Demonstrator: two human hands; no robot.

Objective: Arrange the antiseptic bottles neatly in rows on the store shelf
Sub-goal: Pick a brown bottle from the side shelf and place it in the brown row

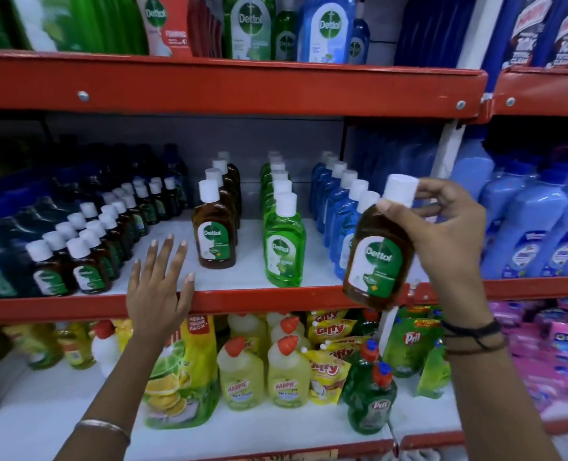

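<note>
My right hand (448, 227) grips a brown antiseptic bottle (377, 257) by its white cap and neck, tilted, in front of the middle shelf's red front edge (276, 299). On that shelf stands a row of brown antiseptic bottles (214, 234), with a green row (282, 244) and a blue row (339, 211) to its right. Small brown bottles (86, 257) fill several rows at the left. My left hand (159, 281) is flat and open, fingers spread, over the shelf edge in the gap between the small bottles and the brown row.
The upper shelf (229, 84) carries larger bottles and refill packs. The lower shelf holds yellow cleaner bottles (262, 371) and green dish-liquid bottles (370, 397). Large blue bottles (535, 224) stand in the bay to the right.
</note>
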